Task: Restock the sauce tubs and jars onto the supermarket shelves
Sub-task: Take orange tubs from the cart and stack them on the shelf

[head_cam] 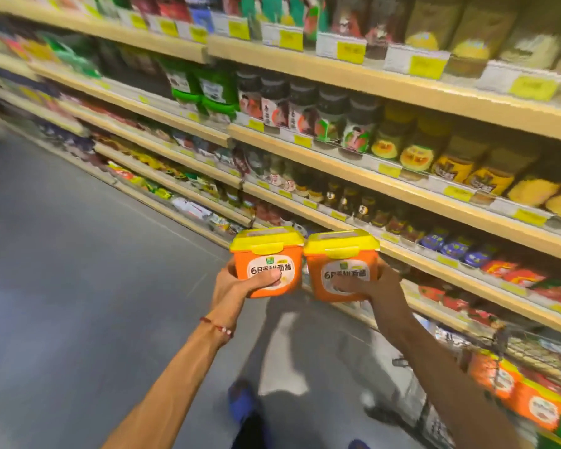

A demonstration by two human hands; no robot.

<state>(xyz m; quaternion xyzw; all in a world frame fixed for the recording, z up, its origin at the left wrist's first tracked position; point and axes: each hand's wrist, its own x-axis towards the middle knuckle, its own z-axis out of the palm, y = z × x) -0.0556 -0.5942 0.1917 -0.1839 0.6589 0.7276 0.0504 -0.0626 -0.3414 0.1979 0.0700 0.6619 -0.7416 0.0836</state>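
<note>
Two orange sauce tubs with yellow lids are held side by side in front of the shelving. My left hand [237, 285] grips the left tub [268, 259] from below, thumb across its white label. My right hand [374, 286] grips the right tub [340, 265] the same way. The tubs touch each other at their inner edges. Both are upright, at the height of a low shelf [434, 267]. More orange tubs of the same kind [512, 390] stand at the lower right.
Wooden shelves run from far left to near right, packed with dark-lidded jars [305, 108], yellow-labelled jars [415, 150] and packets. A wire cart edge [434, 416] shows at the lower right. Grey aisle floor [78, 254] lies to the left. My blue shoe [240, 400] is below.
</note>
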